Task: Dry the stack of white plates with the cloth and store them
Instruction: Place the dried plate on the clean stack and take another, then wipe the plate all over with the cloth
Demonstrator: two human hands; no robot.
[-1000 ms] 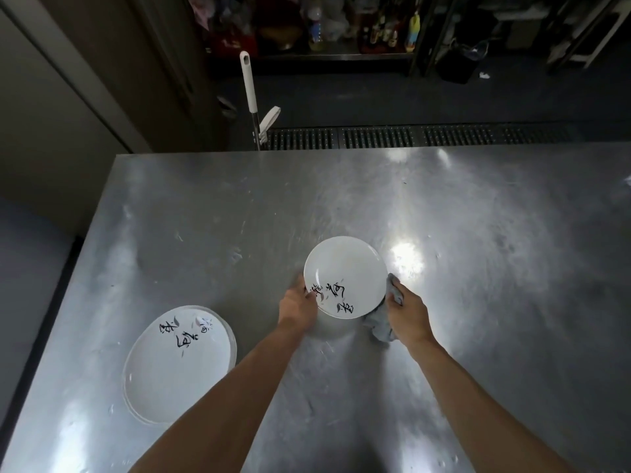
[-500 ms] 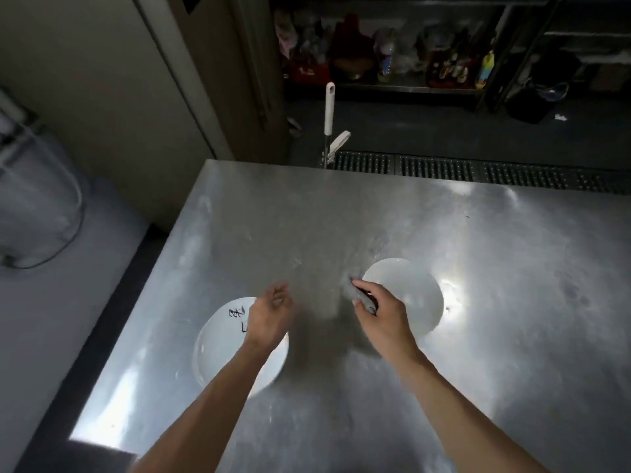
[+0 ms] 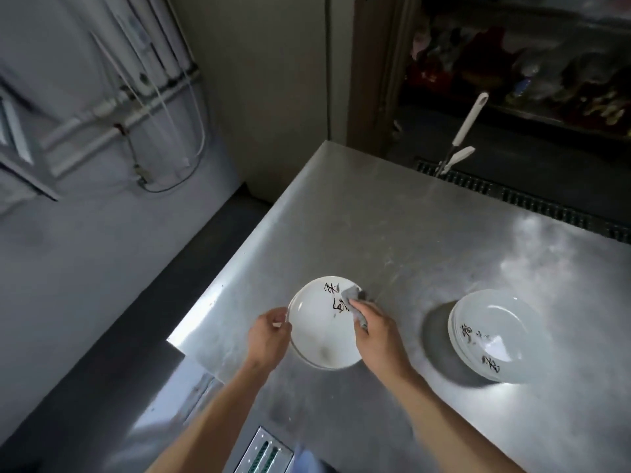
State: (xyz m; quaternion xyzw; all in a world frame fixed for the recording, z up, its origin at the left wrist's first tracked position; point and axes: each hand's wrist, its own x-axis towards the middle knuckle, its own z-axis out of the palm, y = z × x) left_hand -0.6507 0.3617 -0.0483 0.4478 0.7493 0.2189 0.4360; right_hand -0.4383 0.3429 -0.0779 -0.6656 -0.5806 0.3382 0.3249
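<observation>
A white plate (image 3: 321, 331) with black brush lettering is near the steel table's (image 3: 392, 233) left edge. My left hand (image 3: 269, 337) grips its left rim with curled fingers. My right hand (image 3: 377, 331) holds a small grey cloth (image 3: 351, 298) and presses it on the plate's upper right part, over the lettering. A stack of similar white plates (image 3: 498, 336) sits on the table to the right, apart from both hands.
The table's left edge and front-left corner (image 3: 177, 339) lie close to the held plate, with dark floor beyond. A white-handled tool (image 3: 461, 141) stands behind the far edge by a floor drain grate (image 3: 532, 203). Pipes run along the left wall.
The view has swung left. My left hand has taken hold of the left plate's rim, and my right hand has brought the cloth from the right plate onto this one.
</observation>
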